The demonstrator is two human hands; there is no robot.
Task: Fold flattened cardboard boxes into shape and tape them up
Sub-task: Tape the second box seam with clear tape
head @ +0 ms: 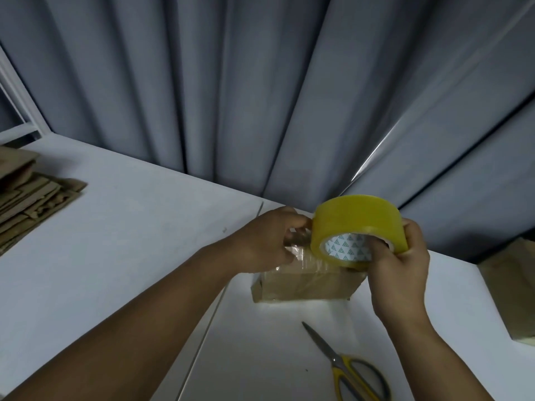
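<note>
Taping is the step in hand, as I read it; the box is already folded up, and a strip is going on.

- scissors (347,369): one pair, yellow handles, lying on the tabletop (130,227) nearest the camera; blades closed, tip aimed toward the box, well apart from both hands
- box (304,282): one, small, in shape, sitting on the tabletop mid-frame under the hands; glossy tape shows on its top and runs down the near face
- right hand (399,270): clamped on the tape roll (357,230), thumb inside the core, fingers over the outer rim; one roll, yellowish, held on edge over the box's right top corner; whether it touches the box I cannot tell
- left hand (269,241): fingers curled, pinching the tape end (298,244) at the far-left top of the box; a short clear strip runs from there to the roll

Next move, my call: pull the roll away to pay out strip, lay it along the seam, and smooth it down; then one hand has to let go for the scissors while the other keeps tension, or the strip wrinkles or sticks to itself.

Farther out: one pile of flattened cardboard (31,195) at the left edge, sheet count unreadable; one more cardboard box (512,287) at the right edge, partly cut off; grey curtain (260,96) behind.
</note>
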